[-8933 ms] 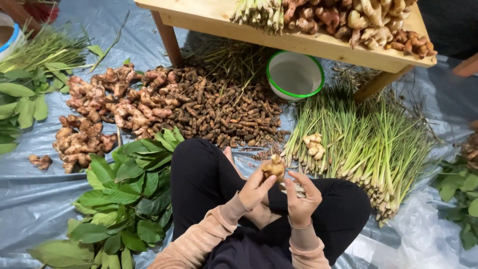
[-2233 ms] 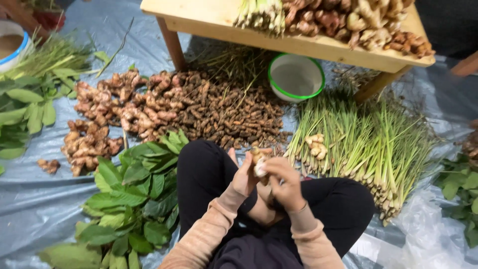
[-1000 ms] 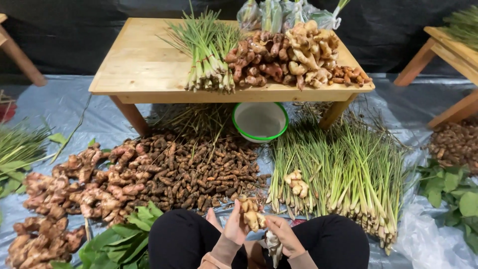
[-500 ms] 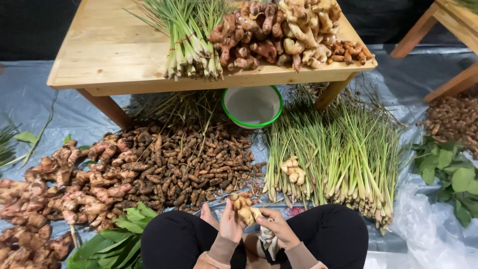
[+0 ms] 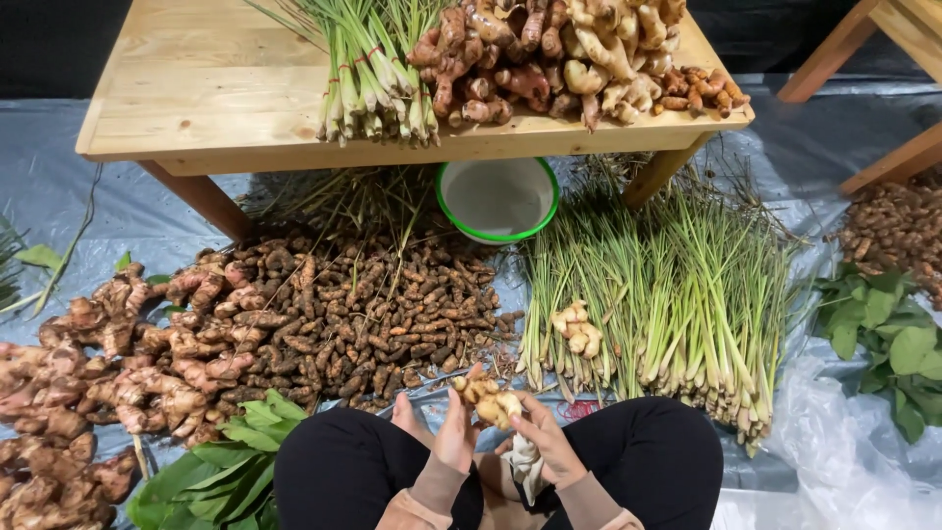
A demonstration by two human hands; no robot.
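Ginger root point(image 5: 488, 400), pale and knobby, sits in both hands just above our lap, between the knees.

Head view: our left hand point(image 5: 453, 432) cups the root from below and behind, fingers closed around it; our right hand point(image 5: 546, 440) pinches its near end with closed fingers. We judge the step in hand to be cleaning or trimming this one piece. A next move would call for a firm grip from the left hand while the right works the knobs, which look brittle. A crumpled pale scrap point(image 5: 525, 463) lies under the hands; what it is we cannot tell.

Around us on the grey plastic sheet point(image 5: 59, 196): a heap of dark small rhizomes point(image 5: 373, 314), pinkish galangal roots point(image 5: 108, 373), lemongrass stalks point(image 5: 677, 294) with a few peeled pale pieces point(image 5: 577, 329) on top, green leaves point(image 5: 216, 471). A green-rimmed white bowl point(image 5: 497, 198) stands under the wooden worktop point(image 5: 196, 88), which carries more lemongrass and roots.

No packages, labels or signs visible.
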